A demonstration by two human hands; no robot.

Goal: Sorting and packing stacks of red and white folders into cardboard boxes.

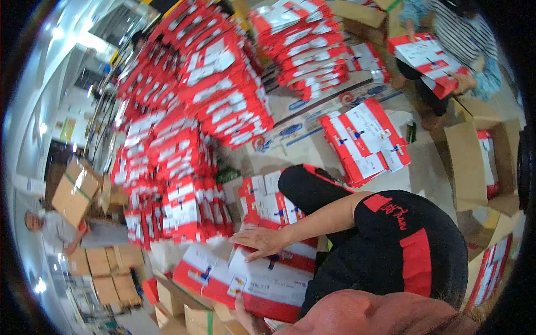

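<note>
Red-and-white carton (273, 287) lies under your right hand (259, 242), unclenched. Your left hand (249, 319) meets its opposite edge, grip unclear.

Bright lamps (57, 32) glow along the pale ceiling (21, 128).

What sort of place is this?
Probably a packing area in a warehouse or workshop: high stacks of red-and-white packages, an open carton at the right, and a co-worker at the left holding a cardboard box.
</note>
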